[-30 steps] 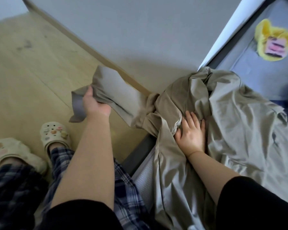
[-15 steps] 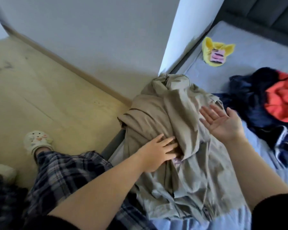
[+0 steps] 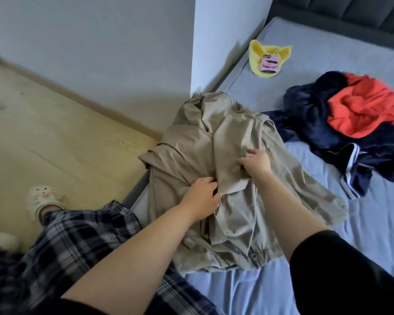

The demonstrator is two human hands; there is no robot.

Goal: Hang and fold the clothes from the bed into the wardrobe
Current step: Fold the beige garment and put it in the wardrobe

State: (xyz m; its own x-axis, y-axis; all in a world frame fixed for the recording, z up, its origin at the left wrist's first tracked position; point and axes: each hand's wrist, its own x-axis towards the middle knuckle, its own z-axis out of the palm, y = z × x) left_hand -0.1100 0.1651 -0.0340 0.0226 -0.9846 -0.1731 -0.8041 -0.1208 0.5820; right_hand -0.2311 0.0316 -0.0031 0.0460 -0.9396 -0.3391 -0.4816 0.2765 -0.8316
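Note:
A beige jacket [image 3: 216, 155] lies spread on the left edge of the bed [image 3: 328, 223], with its sleeve folded across the body. My left hand [image 3: 203, 196] rests on the jacket's middle, fingers curled into the fabric at the fold. My right hand [image 3: 256, 163] pinches the folded sleeve panel a little further up. A heap of dark navy clothes [image 3: 341, 142] with an orange-red garment [image 3: 369, 105] on top lies on the bed to the right.
A yellow plush item [image 3: 268, 57] with a pink tag lies near the head of the bed. A white wall corner [image 3: 214, 53] stands just behind the jacket. Wooden floor [image 3: 55, 137] is to the left, with my slippered foot [image 3: 43, 201] on it.
The sleeve that my left hand held out over the floor now lies folded across the jacket. My right hand came down from open in the air onto the fabric. The view shifted right.

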